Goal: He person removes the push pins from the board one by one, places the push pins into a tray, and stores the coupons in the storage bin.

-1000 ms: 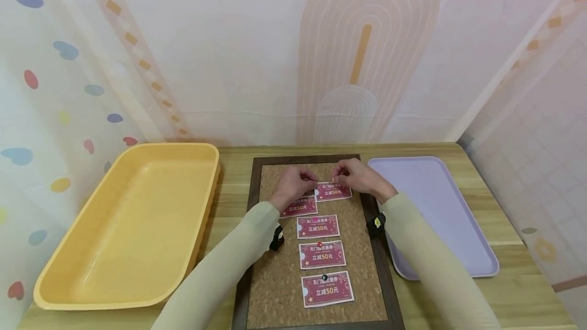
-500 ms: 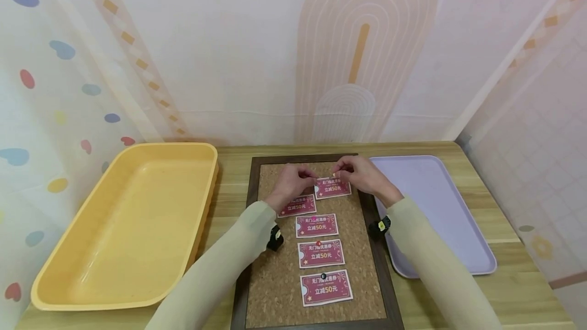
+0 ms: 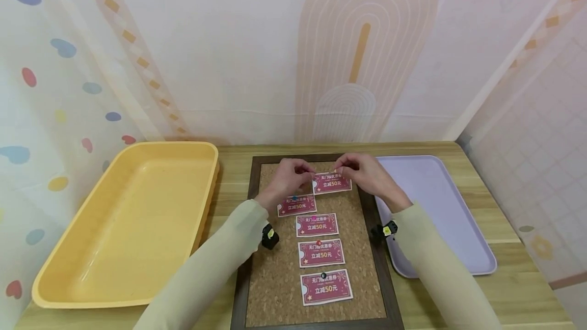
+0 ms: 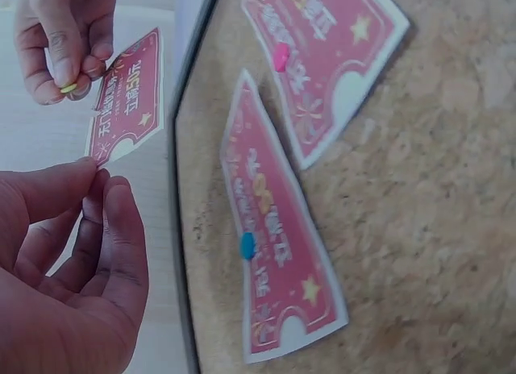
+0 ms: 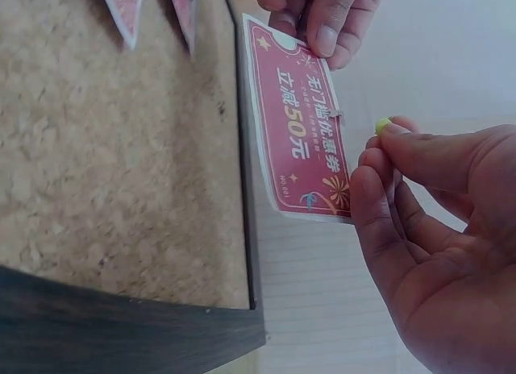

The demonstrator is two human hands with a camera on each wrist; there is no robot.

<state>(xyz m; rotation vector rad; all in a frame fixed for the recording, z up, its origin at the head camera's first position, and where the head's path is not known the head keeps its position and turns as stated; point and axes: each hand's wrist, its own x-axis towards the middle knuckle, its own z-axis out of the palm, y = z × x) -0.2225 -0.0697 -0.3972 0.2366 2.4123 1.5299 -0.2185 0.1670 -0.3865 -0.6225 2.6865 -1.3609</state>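
A red-and-white paper coupon [image 3: 332, 183] is raised at the far end of the corkboard [image 3: 275, 279]. My left hand [image 3: 288, 180] pinches its left top corner between thumb and index finger. Between thumb and index finger of my right hand [image 3: 364, 173] is a yellow pushpin [image 5: 382, 126], just off the coupon's top edge. That edge has a small nick in its middle. The coupon's other end reaches the lower fingertips of the right hand. Nearest on the board is a coupon [image 4: 270, 221] with a blue pushpin [image 4: 247, 245] through its upper part.
Farther down the board are three more coupons, with a pink pushpin [image 3: 314, 217], a red pushpin [image 3: 318, 243] and a black pushpin [image 3: 323, 275]. A yellow tub [image 3: 126, 228] stands left of the board, and a lilac tray [image 3: 435, 213] lies on the right, partly under the right arm.
Both hands have moved slightly away toward the board's far edge, with the coupon and the yellow pushpin. The blue pushpin, earlier behind the left hand, now shows.
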